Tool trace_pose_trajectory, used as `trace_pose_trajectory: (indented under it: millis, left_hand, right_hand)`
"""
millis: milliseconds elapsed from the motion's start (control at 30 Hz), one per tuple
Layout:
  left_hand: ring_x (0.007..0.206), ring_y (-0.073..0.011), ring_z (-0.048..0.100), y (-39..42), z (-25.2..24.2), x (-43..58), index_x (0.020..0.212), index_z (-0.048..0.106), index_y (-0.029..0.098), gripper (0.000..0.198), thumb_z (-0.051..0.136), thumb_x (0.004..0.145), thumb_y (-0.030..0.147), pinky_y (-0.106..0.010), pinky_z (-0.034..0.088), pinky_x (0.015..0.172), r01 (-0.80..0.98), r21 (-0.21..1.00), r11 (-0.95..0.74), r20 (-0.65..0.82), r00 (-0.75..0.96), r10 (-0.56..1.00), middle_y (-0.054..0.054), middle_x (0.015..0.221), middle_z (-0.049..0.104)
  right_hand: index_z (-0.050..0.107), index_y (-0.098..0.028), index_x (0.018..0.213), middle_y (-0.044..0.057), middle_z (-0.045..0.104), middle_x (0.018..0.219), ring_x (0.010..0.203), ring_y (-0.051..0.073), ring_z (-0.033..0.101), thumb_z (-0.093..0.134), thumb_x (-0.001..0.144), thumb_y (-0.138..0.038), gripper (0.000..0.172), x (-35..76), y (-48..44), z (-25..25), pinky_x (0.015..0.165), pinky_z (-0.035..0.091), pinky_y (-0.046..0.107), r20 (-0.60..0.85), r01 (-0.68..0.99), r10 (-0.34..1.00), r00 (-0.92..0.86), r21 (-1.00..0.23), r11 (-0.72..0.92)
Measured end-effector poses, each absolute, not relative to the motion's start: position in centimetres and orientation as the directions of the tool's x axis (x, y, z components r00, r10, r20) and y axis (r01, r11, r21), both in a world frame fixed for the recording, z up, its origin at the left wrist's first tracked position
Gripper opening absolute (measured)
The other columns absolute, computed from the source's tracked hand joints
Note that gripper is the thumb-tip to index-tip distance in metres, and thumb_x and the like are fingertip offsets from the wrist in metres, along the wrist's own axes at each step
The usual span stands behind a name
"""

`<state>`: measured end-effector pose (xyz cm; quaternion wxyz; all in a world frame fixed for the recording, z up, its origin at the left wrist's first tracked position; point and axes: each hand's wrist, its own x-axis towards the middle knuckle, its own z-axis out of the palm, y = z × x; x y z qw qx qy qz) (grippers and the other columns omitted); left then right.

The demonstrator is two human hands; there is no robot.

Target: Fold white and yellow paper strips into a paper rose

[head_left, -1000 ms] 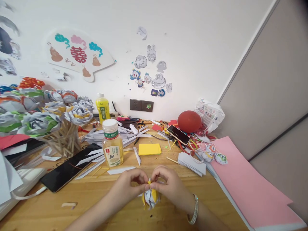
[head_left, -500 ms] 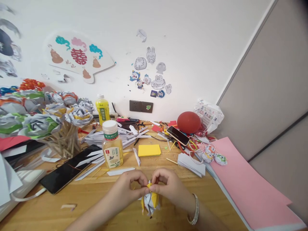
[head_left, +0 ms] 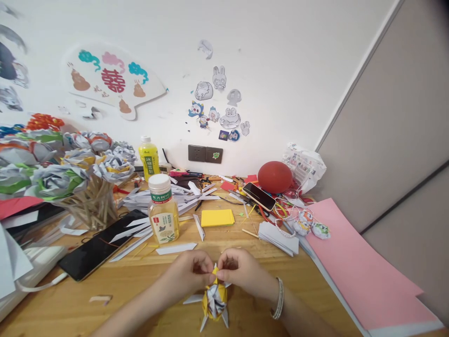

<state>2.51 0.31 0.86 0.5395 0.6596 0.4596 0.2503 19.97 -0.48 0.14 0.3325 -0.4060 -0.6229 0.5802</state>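
Note:
A yellow and white folded paper flower [head_left: 215, 302] hangs just above the wooden table, close to its front. Pointed white paper tips stick out at its sides and bottom. My left hand [head_left: 196, 271] pinches its yellow top from the left, thumb and forefinger together. From the right, my right hand [head_left: 236, 271] pinches the same yellow tip, its fingertips almost meeting the left ones. A bracelet circles my right wrist. Beyond the hands lie a stack of yellow paper [head_left: 217, 217] and a stack of white paper strips [head_left: 278, 238].
Tea bottle [head_left: 163, 210] and yellow-green bottle [head_left: 148, 159] stand left of centre. Further left are a tablet [head_left: 100, 248] and a container of paper flowers [head_left: 94, 206]. A phone [head_left: 258, 196], red balloon [head_left: 275, 177] and pink paper [head_left: 365, 276] occupy the right.
The paper flower has turned in my hands, so more of its crumpled white centre and its white tips show. Both hands have stayed nearly in place, shifting slightly left.

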Motion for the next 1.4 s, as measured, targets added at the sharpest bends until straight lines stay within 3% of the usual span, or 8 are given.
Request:
trace_pose_trajectory:
  millis: [167,400,500,700,900,1033,1167,1400]
  left_hand:
    - [0.052,-0.0111,0.047,0.2,1.1,2.4,0.054,0.049,0.017,0.019,0.062,0.059,0.030,-0.021,0.035,0.050,0.394,0.918,-0.041,-0.139,0.418,0.898,0.005,0.053,0.053]
    - [0.057,-0.0125,0.047,-0.5,2.2,2.4,0.054,0.049,0.017,0.015,0.056,0.066,0.023,-0.021,0.034,0.053,0.540,0.817,-0.204,-0.054,0.424,0.904,0.003,0.056,0.054]
    - [0.057,-0.0127,0.048,-0.5,2.3,2.4,0.055,0.051,0.016,0.015,0.055,0.068,0.022,-0.021,0.034,0.054,0.565,0.785,-0.255,-0.030,0.445,0.895,0.002,0.057,0.055]
    - [0.058,-0.0134,0.052,-0.4,2.1,2.4,0.056,0.055,0.016,0.011,0.055,0.067,0.019,-0.021,0.036,0.054,0.559,0.782,-0.275,-0.039,0.484,0.874,0.001,0.058,0.059]
    - [0.060,-0.0170,0.055,-0.6,2.4,2.4,0.056,0.058,0.016,0.010,0.053,0.065,0.017,-0.025,0.037,0.056,0.630,0.735,-0.251,-0.040,0.410,0.911,-0.002,0.060,0.063]
    - [0.060,-0.0163,0.054,-0.2,2.5,2.4,0.063,0.057,0.016,0.005,0.055,0.061,0.020,-0.025,0.039,0.056,0.482,0.867,-0.126,-0.101,0.418,0.903,0.000,0.060,0.061]
    - [0.062,-0.0159,0.055,0.7,2.1,2.2,0.076,0.060,0.014,0.022,0.055,0.066,0.034,-0.026,0.042,0.062,0.262,0.964,0.047,-0.179,0.506,0.844,0.000,0.064,0.062]
    - [0.056,-0.0138,0.051,1.0,1.2,1.8,0.064,0.056,0.015,0.036,0.062,0.063,0.050,-0.024,0.040,0.055,0.276,0.960,0.053,-0.193,0.511,0.838,0.001,0.057,0.057]
  right_hand:
    - [0.057,-0.015,0.066,-0.003,0.056,0.062,0.059,0.011,0.052,0.063,0.067,-0.011,0.007,19.6,-0.8,0.3,0.056,0.040,0.020,0.039,0.241,0.925,-0.378,-0.960,0.139]
    - [0.059,-0.017,0.068,-0.002,0.059,0.069,0.069,0.013,0.053,0.062,0.071,-0.006,0.012,19.7,-1.6,1.3,0.064,0.037,0.022,0.285,0.509,0.866,-0.411,-0.717,0.477]
    - [0.060,-0.017,0.069,-0.002,0.059,0.069,0.070,0.013,0.054,0.061,0.071,-0.007,0.010,19.7,-1.5,1.1,0.065,0.038,0.023,0.251,0.492,0.879,-0.405,-0.750,0.441]
    - [0.061,-0.015,0.070,-0.002,0.059,0.064,0.061,0.012,0.056,0.060,0.072,-0.010,0.006,19.6,-1.1,0.7,0.057,0.043,0.020,0.033,0.310,0.911,-0.410,-0.935,0.173]
    - [0.058,-0.018,0.070,-0.001,0.058,0.069,0.070,0.014,0.052,0.060,0.076,-0.009,0.011,19.7,-1.6,0.7,0.065,0.039,0.024,0.345,0.524,0.808,-0.477,-0.626,0.577]
    - [0.055,-0.019,0.072,-0.001,0.057,0.071,0.072,0.015,0.050,0.056,0.080,-0.010,0.012,19.7,-1.6,0.7,0.066,0.038,0.024,0.397,0.522,0.756,-0.521,-0.553,0.650]
    - [0.056,-0.019,0.073,-0.001,0.059,0.074,0.075,0.014,0.051,0.059,0.079,-0.009,0.012,19.8,-1.6,0.7,0.069,0.039,0.024,0.395,0.516,0.776,-0.491,-0.586,0.625]
    - [0.059,-0.019,0.077,0.000,0.060,0.074,0.074,0.015,0.052,0.056,0.084,-0.015,0.009,19.4,-1.8,0.2,0.068,0.040,0.025,0.399,0.494,0.782,-0.480,-0.614,0.616]
